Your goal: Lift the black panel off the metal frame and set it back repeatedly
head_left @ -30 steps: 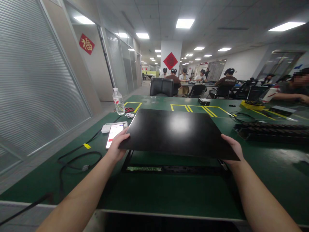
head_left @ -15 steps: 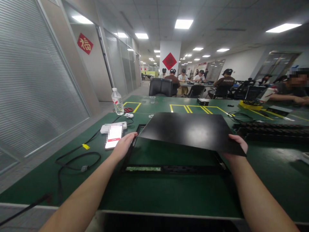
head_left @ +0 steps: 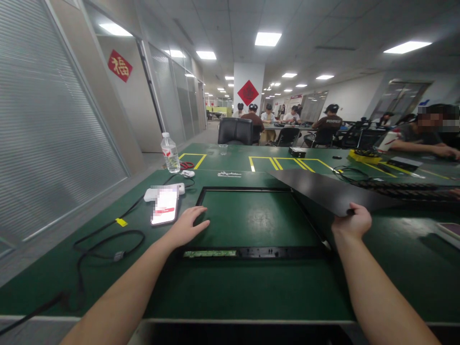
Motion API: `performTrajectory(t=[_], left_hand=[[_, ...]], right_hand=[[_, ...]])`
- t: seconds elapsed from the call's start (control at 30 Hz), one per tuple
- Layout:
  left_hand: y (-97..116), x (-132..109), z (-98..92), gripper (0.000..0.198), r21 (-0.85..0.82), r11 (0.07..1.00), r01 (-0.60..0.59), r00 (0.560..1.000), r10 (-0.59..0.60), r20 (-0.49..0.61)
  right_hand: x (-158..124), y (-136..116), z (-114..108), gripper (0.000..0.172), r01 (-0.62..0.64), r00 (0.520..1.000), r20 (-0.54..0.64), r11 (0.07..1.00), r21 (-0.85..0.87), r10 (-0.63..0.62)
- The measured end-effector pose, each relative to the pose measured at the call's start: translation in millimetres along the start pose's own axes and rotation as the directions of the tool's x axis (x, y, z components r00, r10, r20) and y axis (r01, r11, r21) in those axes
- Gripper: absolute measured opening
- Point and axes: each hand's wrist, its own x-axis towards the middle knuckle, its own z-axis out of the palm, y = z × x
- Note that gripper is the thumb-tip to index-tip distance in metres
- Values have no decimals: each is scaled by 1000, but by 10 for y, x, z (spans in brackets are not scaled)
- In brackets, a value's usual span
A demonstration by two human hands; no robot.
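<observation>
A thin black panel point(head_left: 323, 189) is tilted over the right side of the table, and my right hand point(head_left: 352, 221) grips its near edge. Below and left of it lies a black rectangular frame point(head_left: 247, 189), with the green tabletop showing through its middle. Along the frame's near bar runs a green circuit board strip point(head_left: 210, 253). My left hand point(head_left: 189, 226) hovers at the frame's left side, thumb and fingers apart, with nothing in it. The panel hides part of the frame's far right corner.
A lit phone point(head_left: 165, 205) lies left of the frame, near a water bottle point(head_left: 170, 153), red scissors point(head_left: 186, 166) and a black cable point(head_left: 108, 235). A plastic cup point(head_left: 223, 149), a black box point(head_left: 297, 152) and a yellow tray point(head_left: 364, 157) stand farther back. A person sits at right.
The panel has moved right and tilted, uncovering most of the frame. My left hand has let go of it and opened; my right hand still holds it.
</observation>
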Motion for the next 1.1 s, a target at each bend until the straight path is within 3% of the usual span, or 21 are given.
performTrajectory(t=[0.1,0.43,0.73,1.1], left_hand=[[7,-7,8,62,19,1000,1,1000,-1,21],[-66,-5,67,61,56,998,-39,998,37,49],[-98,-3,94,61,61,997,-45,997,41,60],[-41,-20,80,61,70,997,-26,995,19,96]], right_hand=[[-12,-14,-8,24,99,988,-126,994,44,-92],[53,19,-53,26,195,972,-115,976,-96,-205],[97,103,-57,38,32,994,-94,979,-200,-52],[88,186,-38,39,-77,997,-39,971,-227,70]])
